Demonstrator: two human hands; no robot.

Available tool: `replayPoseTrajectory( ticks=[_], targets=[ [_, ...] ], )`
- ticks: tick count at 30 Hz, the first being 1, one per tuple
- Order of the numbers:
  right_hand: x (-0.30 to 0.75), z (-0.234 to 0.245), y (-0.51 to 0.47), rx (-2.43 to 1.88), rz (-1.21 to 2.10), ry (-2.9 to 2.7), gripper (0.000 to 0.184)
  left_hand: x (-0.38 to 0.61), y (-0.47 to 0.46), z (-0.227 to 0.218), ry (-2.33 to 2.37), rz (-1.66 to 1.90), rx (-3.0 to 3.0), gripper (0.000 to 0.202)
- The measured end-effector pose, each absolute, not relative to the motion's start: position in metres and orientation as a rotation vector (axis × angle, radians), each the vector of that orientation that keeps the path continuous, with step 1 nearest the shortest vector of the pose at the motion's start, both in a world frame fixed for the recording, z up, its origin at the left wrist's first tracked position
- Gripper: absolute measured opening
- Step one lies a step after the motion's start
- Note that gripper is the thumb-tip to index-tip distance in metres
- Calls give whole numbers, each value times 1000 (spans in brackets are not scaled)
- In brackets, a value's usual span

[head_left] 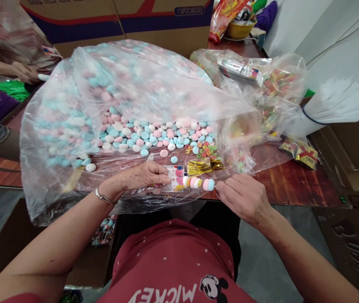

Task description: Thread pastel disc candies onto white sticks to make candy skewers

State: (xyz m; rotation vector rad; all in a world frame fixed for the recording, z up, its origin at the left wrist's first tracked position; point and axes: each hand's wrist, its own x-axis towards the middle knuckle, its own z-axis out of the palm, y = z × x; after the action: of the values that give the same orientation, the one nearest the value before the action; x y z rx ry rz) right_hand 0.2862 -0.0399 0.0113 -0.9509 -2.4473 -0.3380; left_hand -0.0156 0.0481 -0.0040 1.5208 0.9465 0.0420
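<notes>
My left hand, with a silver bracelet on its wrist, is closed on a small printed plastic wrapper. A candy skewer, a row of white, pink, yellowish and blue candies, lies with its left end at the wrapper. Just past the blue end candy, my right hand pinches the skewer's end; the fingertips are partly hidden. Above the row is a bundle of gold twist ties. Small ring candies and loose round candies lie just beyond.
A large clear bag of pastel candies covers much of the table. White sticks stand in a container at right, near a gold packet. A cardboard box stands behind. Another person's hand is at upper left.
</notes>
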Motion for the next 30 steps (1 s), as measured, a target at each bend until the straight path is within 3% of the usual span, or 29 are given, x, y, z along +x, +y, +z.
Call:
replayPoseTrajectory(
  ticks=[7,21,30],
  targets=[
    [286,1,-42,-1113,91,-2378,22,-9,54,5,945,3,1622,40],
    [288,-5,-46,-1017,-4,-2405,22,-18,53,5,917,79,1677,38],
    [287,-6,-52,-1035,322,-2295,19,-14,54,5,823,69,1831,39]
  ],
)
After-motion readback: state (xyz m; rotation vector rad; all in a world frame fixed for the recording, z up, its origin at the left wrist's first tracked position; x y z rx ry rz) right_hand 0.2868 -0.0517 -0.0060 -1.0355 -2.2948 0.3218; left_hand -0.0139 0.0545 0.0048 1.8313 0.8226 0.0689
